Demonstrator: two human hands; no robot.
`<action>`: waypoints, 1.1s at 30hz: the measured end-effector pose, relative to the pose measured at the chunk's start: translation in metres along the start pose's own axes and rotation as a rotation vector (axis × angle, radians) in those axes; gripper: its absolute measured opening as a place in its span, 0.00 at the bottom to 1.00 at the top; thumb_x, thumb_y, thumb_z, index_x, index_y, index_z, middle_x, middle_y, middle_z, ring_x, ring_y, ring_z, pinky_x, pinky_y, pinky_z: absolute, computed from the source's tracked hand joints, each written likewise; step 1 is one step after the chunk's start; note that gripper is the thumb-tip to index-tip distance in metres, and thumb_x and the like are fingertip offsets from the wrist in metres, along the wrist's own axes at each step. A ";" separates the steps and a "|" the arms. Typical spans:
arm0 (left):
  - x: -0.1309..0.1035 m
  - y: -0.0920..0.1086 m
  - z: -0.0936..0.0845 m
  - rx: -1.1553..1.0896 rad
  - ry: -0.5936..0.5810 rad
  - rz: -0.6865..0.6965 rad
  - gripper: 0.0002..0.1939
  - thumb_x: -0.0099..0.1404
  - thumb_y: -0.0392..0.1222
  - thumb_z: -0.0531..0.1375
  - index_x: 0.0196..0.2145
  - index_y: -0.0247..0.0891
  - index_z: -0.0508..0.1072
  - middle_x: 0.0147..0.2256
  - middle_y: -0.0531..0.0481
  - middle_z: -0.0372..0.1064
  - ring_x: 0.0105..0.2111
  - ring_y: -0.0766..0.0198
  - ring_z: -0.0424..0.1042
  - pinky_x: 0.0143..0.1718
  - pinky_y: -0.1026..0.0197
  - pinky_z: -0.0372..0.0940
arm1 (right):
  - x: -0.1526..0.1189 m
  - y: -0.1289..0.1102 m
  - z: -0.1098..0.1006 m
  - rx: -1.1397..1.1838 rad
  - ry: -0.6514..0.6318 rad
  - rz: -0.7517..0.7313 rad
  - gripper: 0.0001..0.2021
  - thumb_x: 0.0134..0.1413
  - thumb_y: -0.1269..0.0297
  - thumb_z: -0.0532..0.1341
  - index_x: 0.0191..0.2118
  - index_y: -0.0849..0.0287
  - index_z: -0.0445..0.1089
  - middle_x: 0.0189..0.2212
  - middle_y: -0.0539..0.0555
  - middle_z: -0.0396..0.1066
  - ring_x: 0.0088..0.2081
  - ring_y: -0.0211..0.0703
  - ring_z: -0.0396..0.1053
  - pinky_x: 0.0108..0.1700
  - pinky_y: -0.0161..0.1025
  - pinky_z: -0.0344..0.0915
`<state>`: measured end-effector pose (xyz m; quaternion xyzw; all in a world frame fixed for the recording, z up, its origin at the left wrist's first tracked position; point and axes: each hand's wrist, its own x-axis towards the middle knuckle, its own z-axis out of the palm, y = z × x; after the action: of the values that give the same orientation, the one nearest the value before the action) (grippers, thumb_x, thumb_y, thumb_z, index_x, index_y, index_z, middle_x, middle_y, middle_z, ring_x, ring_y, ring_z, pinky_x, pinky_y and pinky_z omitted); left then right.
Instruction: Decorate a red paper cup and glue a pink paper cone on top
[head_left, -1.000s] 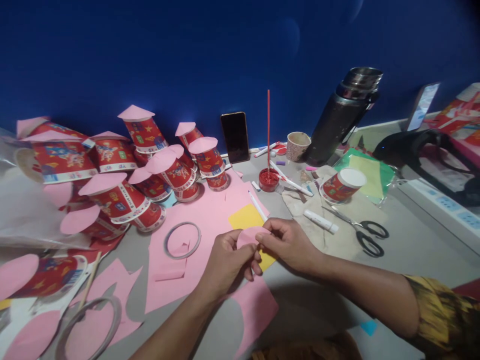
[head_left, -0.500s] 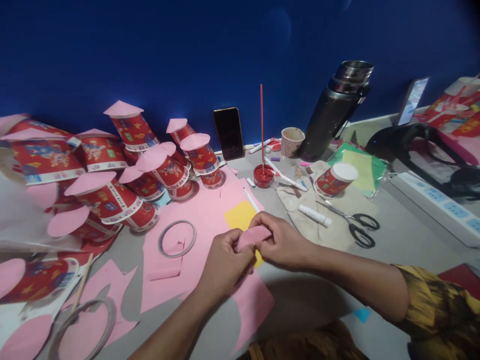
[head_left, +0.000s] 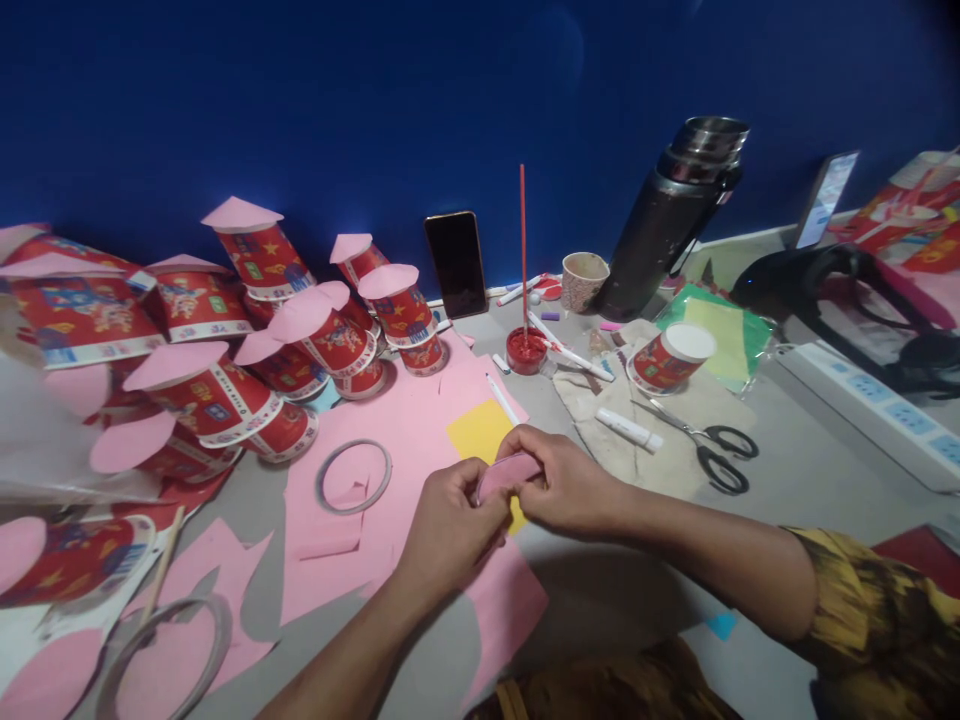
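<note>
A small pink paper piece (head_left: 510, 474) with a curved upper edge is pinched between both hands. My left hand (head_left: 456, 515) grips its left end, thumb against the near side. My right hand (head_left: 559, 478) holds the right end, fingers curled over it. Part of the paper is hidden behind the fingers. Under the hands lie a yellow paper (head_left: 474, 432) and a large pink sheet (head_left: 420, 420). A tape ring (head_left: 321, 482) rests on that sheet to the left. Scissors (head_left: 697, 436) and a white glue stick or thick marker (head_left: 630, 430) lie to the right.
Several red paper cups with pink cone tops (head_left: 214, 395) crowd the left. Toward the wall stand a phone (head_left: 456, 265), a red paint pot (head_left: 526, 350) with a brush, and a dark flask (head_left: 651, 235). A red cup (head_left: 667, 362) and a power strip (head_left: 870, 410) sit at right.
The pink paper's upper edge has bent slightly between the fingers. Both hands keep their grip in nearly the same place, and the camera view has shifted a little.
</note>
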<state>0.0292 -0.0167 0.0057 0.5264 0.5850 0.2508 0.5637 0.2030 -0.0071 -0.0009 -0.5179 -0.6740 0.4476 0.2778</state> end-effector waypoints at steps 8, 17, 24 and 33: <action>0.000 -0.002 -0.003 -0.006 -0.019 -0.015 0.07 0.55 0.44 0.60 0.24 0.41 0.66 0.15 0.52 0.70 0.15 0.63 0.69 0.16 0.67 0.56 | 0.001 0.002 -0.003 -0.010 -0.017 -0.031 0.14 0.44 0.75 0.62 0.41 0.58 0.71 0.30 0.45 0.70 0.29 0.36 0.63 0.33 0.33 0.58; 0.000 0.003 -0.009 -0.078 0.041 0.022 0.07 0.56 0.43 0.61 0.25 0.39 0.69 0.18 0.53 0.70 0.16 0.68 0.66 0.19 0.67 0.60 | 0.003 0.008 -0.005 0.115 0.088 -0.047 0.18 0.49 0.76 0.61 0.47 0.58 0.69 0.37 0.50 0.75 0.35 0.39 0.71 0.35 0.34 0.65; 0.002 0.003 -0.013 -0.104 0.054 0.031 0.09 0.58 0.44 0.62 0.25 0.38 0.68 0.16 0.52 0.70 0.16 0.69 0.64 0.18 0.69 0.56 | 0.008 0.018 -0.003 -0.088 0.316 -0.388 0.08 0.55 0.74 0.64 0.40 0.56 0.72 0.43 0.56 0.75 0.44 0.46 0.73 0.44 0.41 0.69; 0.006 0.003 -0.024 -0.457 -0.190 -0.068 0.24 0.57 0.58 0.69 0.38 0.33 0.74 0.27 0.45 0.77 0.19 0.62 0.75 0.16 0.66 0.63 | 0.011 0.025 -0.005 -0.149 0.365 -0.544 0.11 0.54 0.79 0.61 0.35 0.55 0.73 0.41 0.56 0.76 0.46 0.47 0.74 0.47 0.44 0.70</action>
<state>0.0091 -0.0036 0.0116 0.3865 0.4749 0.3066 0.7288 0.2148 0.0063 -0.0223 -0.4096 -0.7574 0.2067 0.4646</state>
